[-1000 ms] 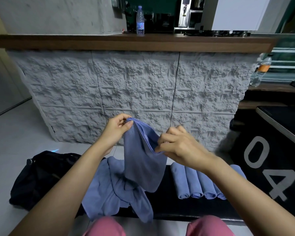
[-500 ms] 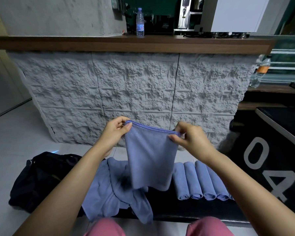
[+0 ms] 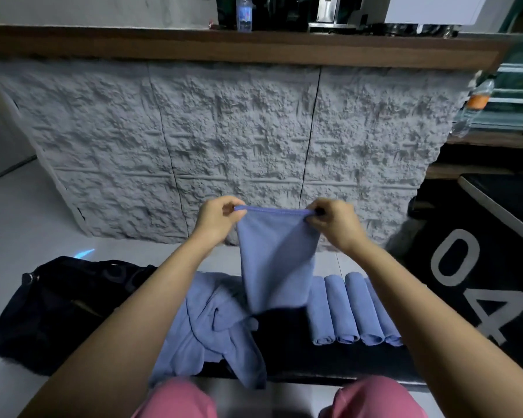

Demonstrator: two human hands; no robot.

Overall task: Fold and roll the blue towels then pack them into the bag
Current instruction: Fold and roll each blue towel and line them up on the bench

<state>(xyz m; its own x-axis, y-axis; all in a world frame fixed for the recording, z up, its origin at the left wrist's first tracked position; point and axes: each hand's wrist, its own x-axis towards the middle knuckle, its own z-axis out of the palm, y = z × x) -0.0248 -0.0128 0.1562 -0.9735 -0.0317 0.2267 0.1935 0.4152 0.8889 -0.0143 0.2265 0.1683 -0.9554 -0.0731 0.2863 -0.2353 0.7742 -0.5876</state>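
My knees (image 3: 178,399): at the bottom edge, in pink trousers, just short of the black mat (image 3: 299,354).
Loose pile (image 3: 206,327): blue towels lie crumpled on the near left of the mat, not yet folded.
Rolled towels (image 3: 354,309): four finished rolls lie side by side on the right of the mat, touching one another and apart from the pile.
Bag (image 3: 58,306): black, slumped on the floor to the left of the mat; I can't tell whether its mouth is open.
Held towel (image 3: 277,260): up in the air in front of me, hanging over the mat between the pile and the rolls, its stitched top edge pulled straight.
Left hand (image 3: 215,220): pinches the top left corner between thumb and fingers.
Right hand (image 3: 335,226): pinches the top right corner the same way.
Step in hand: I judge this the folding of one more towel, squared up by its corners before rolling.
Next move: probably lay it flat on the bare mat, keep the edges matched, then roll it tight to match the others.
Beyond: a rough grey wall (image 3: 239,131) under a wooden counter (image 3: 254,46) with a bottle (image 3: 243,13).
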